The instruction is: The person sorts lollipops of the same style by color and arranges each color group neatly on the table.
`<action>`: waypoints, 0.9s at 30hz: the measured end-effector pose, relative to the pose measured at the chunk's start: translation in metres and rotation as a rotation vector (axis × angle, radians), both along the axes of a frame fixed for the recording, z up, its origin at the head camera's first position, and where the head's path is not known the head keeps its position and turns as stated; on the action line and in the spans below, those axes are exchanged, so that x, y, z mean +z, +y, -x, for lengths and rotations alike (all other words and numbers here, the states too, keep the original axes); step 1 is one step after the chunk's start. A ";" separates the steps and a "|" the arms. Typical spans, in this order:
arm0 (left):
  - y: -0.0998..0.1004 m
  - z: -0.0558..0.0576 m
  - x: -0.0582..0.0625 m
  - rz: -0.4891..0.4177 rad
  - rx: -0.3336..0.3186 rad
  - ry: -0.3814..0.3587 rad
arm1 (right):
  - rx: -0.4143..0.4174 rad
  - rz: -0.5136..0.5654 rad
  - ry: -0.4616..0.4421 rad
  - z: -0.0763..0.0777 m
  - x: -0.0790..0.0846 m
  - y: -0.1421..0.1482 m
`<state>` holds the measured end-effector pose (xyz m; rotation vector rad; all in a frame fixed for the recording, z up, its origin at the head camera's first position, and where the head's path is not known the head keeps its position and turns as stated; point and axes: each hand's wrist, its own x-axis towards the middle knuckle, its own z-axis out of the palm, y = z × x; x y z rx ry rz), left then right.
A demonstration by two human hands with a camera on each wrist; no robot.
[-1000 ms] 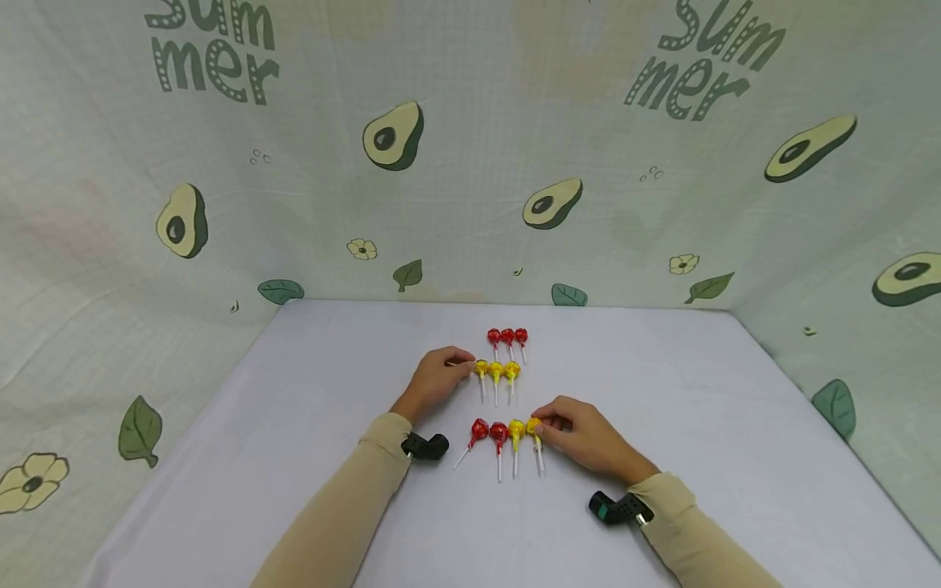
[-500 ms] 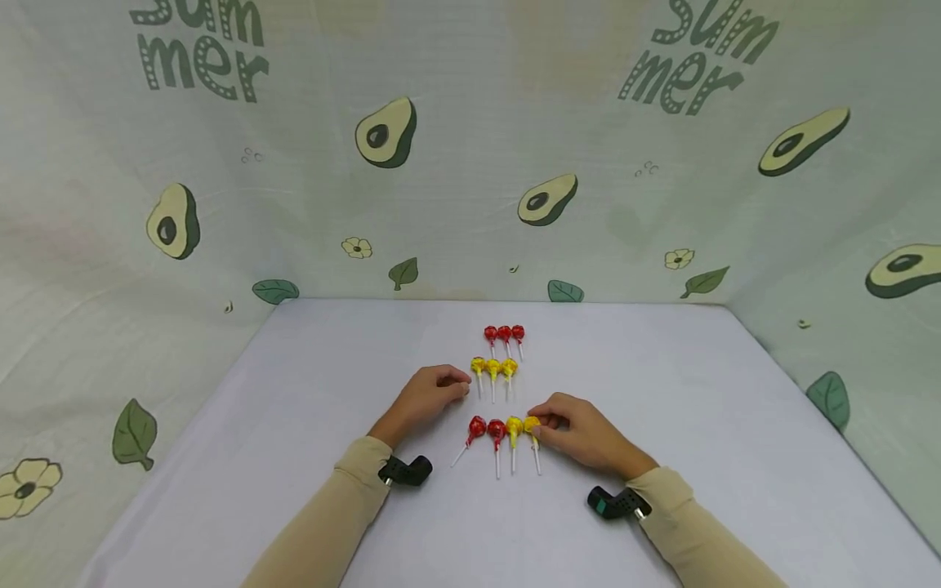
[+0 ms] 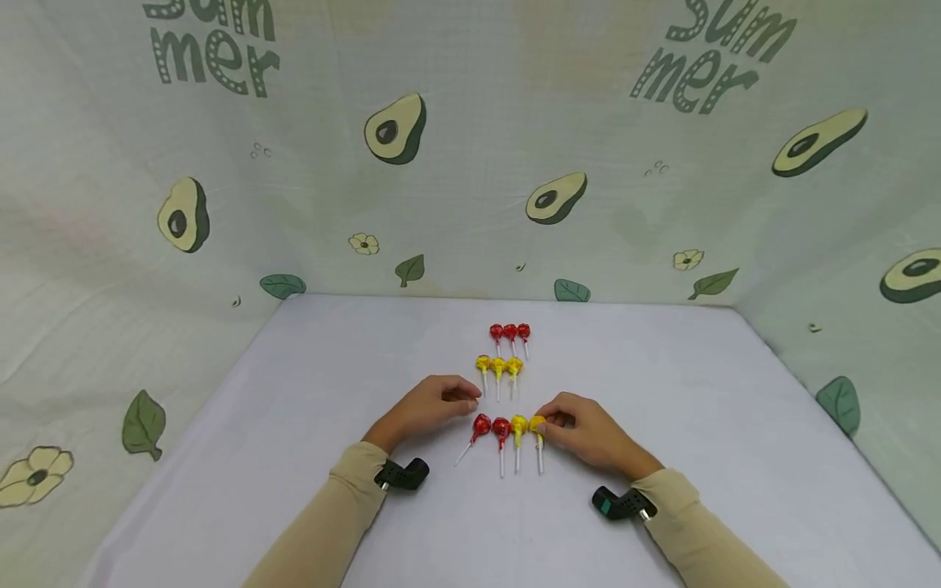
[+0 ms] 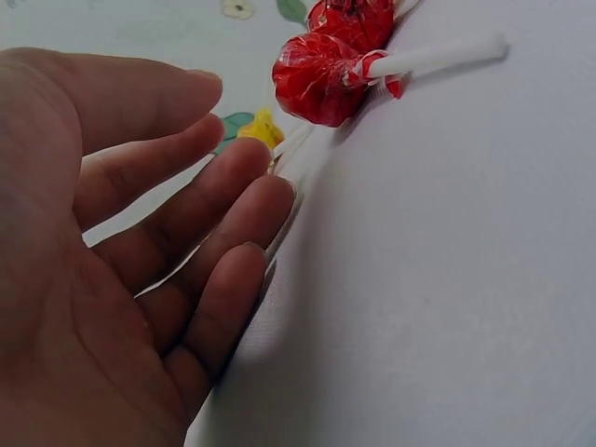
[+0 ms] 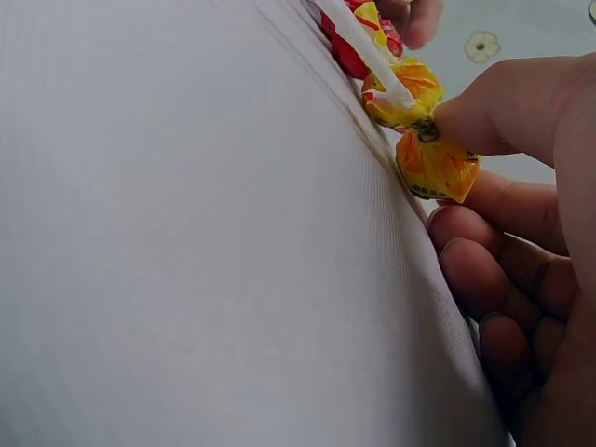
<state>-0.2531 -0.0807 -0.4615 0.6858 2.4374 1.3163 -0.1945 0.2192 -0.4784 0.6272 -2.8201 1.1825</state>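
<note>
Four lollipops, near row: our right hand pinches the rightmost yellow one; our left hand stays empty-fingered, relaxed.

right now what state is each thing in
Back red lollipops, lying in a row
Middle yellow lollipops, lying in a row
Front left red lollipop, wrapped, lying slanted
Second front red lollipop, wrapped
Front inner yellow lollipop, wrapped
Front right yellow lollipop, wrapped, pinched
Left hand, relaxed, holding nothing
Right hand, pinching that lollipop

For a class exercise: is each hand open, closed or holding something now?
Left hand: open, holding nothing.
Right hand: pinching the round yellow-wrapped lollipop on a white stick at the near row's right end.
</note>
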 end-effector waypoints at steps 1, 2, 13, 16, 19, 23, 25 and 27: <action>0.000 0.000 -0.001 -0.001 -0.008 -0.006 | 0.000 0.001 -0.003 0.000 0.000 0.000; -0.001 0.000 -0.001 -0.001 -0.016 -0.012 | 0.000 0.001 -0.005 0.001 0.000 0.000; -0.001 -0.004 -0.004 0.016 -0.120 0.012 | -0.021 0.008 -0.029 0.000 0.002 0.001; -0.001 -0.005 -0.003 0.036 -0.122 0.022 | -0.033 0.006 -0.041 0.000 0.003 0.001; -0.001 -0.005 -0.002 0.056 -0.128 0.019 | -0.043 0.002 -0.057 0.000 0.003 0.001; -0.002 -0.004 -0.002 0.073 -0.161 0.028 | -0.049 0.009 -0.061 0.000 0.004 0.002; -0.002 -0.004 -0.002 0.079 -0.174 0.035 | -0.050 0.017 -0.060 0.000 0.005 0.002; -0.002 -0.005 -0.003 0.077 -0.174 0.036 | -0.053 0.025 -0.065 0.000 0.005 0.002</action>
